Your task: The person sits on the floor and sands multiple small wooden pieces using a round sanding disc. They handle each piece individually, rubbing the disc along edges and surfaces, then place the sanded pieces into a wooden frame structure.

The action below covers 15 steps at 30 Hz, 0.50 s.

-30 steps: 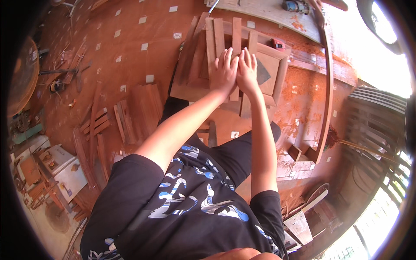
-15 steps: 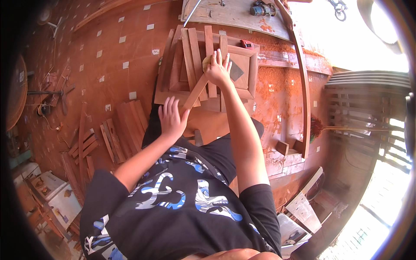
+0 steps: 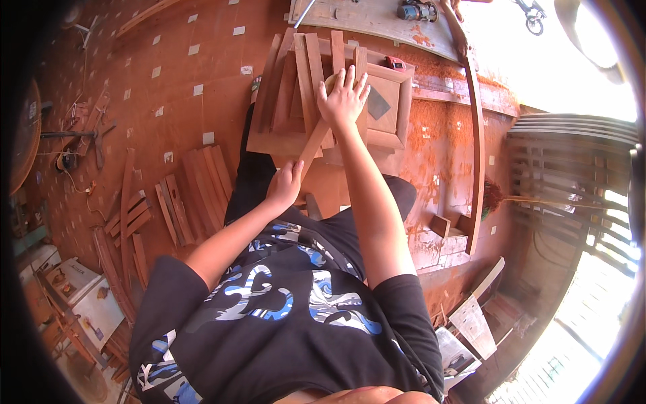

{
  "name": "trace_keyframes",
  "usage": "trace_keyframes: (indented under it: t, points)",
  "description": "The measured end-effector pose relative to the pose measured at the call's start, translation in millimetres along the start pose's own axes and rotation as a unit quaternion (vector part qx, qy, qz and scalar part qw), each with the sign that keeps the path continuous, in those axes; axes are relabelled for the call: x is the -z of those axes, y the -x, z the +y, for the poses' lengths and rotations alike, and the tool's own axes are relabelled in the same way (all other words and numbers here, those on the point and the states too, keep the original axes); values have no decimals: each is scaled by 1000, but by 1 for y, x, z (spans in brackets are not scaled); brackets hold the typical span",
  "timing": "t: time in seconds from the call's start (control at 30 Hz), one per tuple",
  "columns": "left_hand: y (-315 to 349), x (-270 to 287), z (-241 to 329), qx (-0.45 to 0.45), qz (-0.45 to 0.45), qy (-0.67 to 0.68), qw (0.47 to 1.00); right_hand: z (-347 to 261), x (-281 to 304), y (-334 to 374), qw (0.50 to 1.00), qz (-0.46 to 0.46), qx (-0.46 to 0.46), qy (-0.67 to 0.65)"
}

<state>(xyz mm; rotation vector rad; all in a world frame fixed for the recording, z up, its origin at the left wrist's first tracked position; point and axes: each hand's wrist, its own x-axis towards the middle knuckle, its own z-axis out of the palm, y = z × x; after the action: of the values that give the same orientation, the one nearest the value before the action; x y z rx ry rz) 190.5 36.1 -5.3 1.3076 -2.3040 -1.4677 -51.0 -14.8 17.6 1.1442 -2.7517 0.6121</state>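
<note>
My left hand is closed round the near end of a wooden strip, which slants up and away to the right. My right hand lies with its fingers stretched and spread over the strip's far end. Under that palm a yellowish rounded edge peeks out; most of it is hidden. Several more wooden strips lie side by side across a stack of framed wooden panels in front of me. A dark grey square sheet rests on the top panel, right of my right hand.
A red tape measure sits at the panel's far right corner. Beyond is a board bearing a blue power tool. A long plank runs along the right. Loose boards lie on the dusty floor at left. A broom is far right.
My left hand has gone from loosely open beside the strip to gripping its near end. My right hand stays spread over the far end. The whole view has shifted slightly.
</note>
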Motion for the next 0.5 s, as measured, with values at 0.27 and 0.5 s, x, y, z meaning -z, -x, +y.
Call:
trace_keyframes:
  t: [0.27, 0.5]
  points:
    - [-16, 18, 6, 34, -12, 14, 999, -8, 3, 11, 1000, 17, -7, -9]
    - [-36, 30, 25, 108, -8, 71, 992, -24, 6, 48, 999, 21, 25, -39]
